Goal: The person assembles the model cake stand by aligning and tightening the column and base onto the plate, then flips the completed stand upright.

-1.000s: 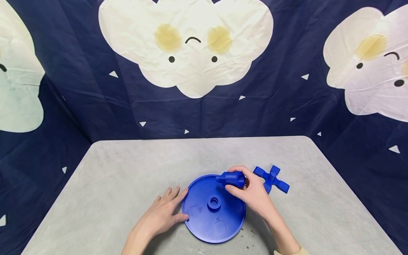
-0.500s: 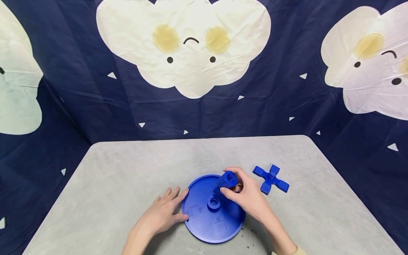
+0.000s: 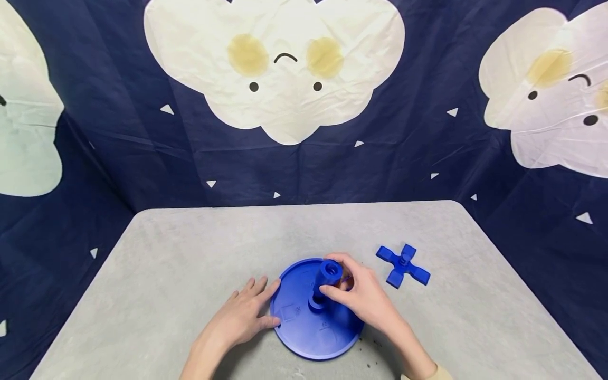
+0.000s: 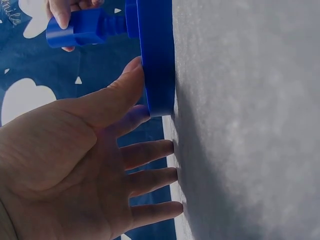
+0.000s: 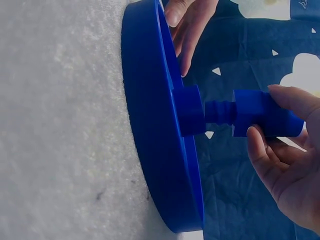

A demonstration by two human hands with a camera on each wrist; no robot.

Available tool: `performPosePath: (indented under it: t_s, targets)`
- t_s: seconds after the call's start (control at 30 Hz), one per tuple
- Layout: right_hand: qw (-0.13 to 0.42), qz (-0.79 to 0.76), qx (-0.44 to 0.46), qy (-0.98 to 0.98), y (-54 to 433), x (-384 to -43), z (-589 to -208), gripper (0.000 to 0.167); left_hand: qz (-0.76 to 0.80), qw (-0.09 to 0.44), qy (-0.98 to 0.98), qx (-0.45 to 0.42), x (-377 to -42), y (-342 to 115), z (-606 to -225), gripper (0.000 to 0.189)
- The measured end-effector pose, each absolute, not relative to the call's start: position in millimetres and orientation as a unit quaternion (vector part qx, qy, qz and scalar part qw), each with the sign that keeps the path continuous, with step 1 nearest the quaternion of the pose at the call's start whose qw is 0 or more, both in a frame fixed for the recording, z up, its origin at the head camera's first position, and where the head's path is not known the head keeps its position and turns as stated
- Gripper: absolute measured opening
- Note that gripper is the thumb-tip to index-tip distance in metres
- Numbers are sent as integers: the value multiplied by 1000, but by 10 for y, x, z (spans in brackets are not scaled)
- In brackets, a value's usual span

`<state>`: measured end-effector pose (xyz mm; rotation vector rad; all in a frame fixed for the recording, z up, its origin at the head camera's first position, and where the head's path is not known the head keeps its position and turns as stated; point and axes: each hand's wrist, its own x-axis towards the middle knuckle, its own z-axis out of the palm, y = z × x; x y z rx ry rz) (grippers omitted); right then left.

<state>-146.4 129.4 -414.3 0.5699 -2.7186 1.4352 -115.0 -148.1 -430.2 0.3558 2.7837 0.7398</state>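
A round blue base plate [image 3: 304, 338] with a raised socket [image 5: 190, 111] at its centre lies on the table. My left hand [image 3: 244, 314] rests at its left edge, thumb and forefinger touching the rim, the other fingers straight on the tabletop. My right hand [image 3: 363, 293] pinches a blue threaded post [image 3: 328, 272] between thumb and fingers. The post stands nearly upright over the socket, hollow end up. In the right wrist view its threaded end [image 5: 220, 112] points at the socket's mouth, with the threads still showing outside it.
A blue four-armed cross piece [image 3: 404, 265] with a short stub lies on the grey table [image 3: 190, 253], right of and behind the plate. Dark blue cloth [image 3: 294, 174] printed with clouds hangs behind the table and at its sides.
My right hand has brought the post left and toward me, turning it from lying sideways to nearly upright over the socket. My left hand has stayed at the plate's rim.
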Motion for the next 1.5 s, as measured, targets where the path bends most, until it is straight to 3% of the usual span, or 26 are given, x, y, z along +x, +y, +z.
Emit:
performPosePath:
  t_s: [0.5, 1.1, 1.5]
  targets:
    - [-23, 447, 219, -867, 1261, -1439, -4152, 52, 248, 124, 954, 115, -1164, -1472, -4295, 77]
    - [8, 397, 278, -875, 1302, -1448, -4140, 59, 248, 131, 953, 116, -1166, -1467, -4285, 80]
    - [-33, 401, 252, -880, 1287, -1457, -4191, 56, 245, 136, 954, 110, -1171, -1461, -4270, 79]
